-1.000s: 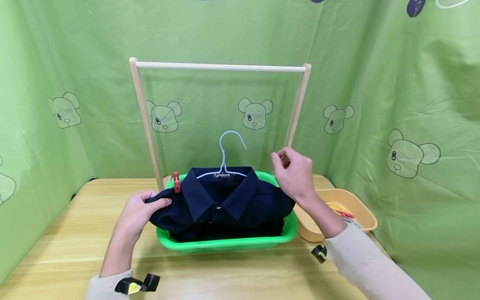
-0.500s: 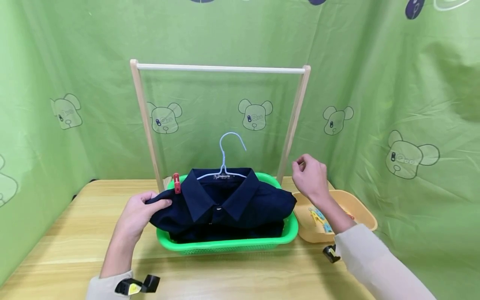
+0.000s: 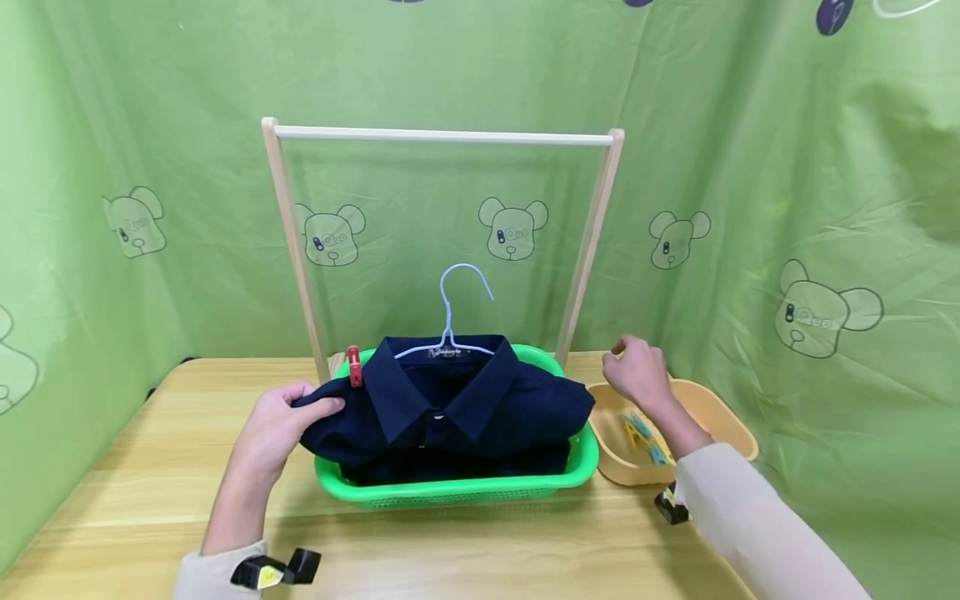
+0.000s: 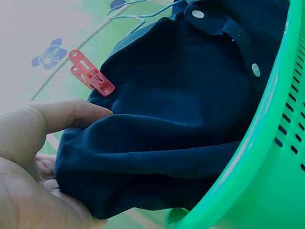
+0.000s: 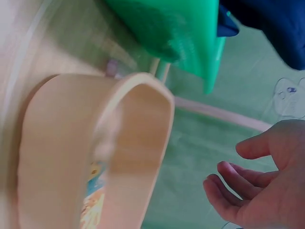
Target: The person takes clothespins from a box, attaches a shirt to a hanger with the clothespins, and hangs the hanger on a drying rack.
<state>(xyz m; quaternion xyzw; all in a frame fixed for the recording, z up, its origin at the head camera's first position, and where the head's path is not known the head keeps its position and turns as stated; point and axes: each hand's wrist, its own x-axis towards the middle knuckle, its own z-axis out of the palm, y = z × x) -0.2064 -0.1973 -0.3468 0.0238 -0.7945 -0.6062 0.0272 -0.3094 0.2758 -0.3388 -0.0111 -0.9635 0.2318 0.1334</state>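
Observation:
My left hand [image 3: 273,425] pinches the left shoulder of a dark navy collared shirt [image 3: 540,408] between thumb and fingers. The shirt lies in a green basket [image 3: 457,490], spread over a light blue wire hanger [image 3: 447,312] whose hook stands up from the collar. A red clothespin [image 3: 354,367] clips the shoulder cloth close to my left thumb, as the left wrist view also shows. Over the back of an orange tray [image 3: 637,475] hovers my right hand [image 3: 637,371], fingers loosely bent with nothing between them. Yellow and blue clothespins [image 3: 643,439] lie in that tray.
A wooden rack with a white top rod [image 3: 442,134] stands behind the basket. Wood-grain table [image 3: 450,550] runs under everything, and green curtains [image 3: 450,67] with bear prints enclose the back and sides.
My right hand has moved right and down from beside the shirt's right shoulder to over the orange tray. The left hand keeps its pinch on the shirt.

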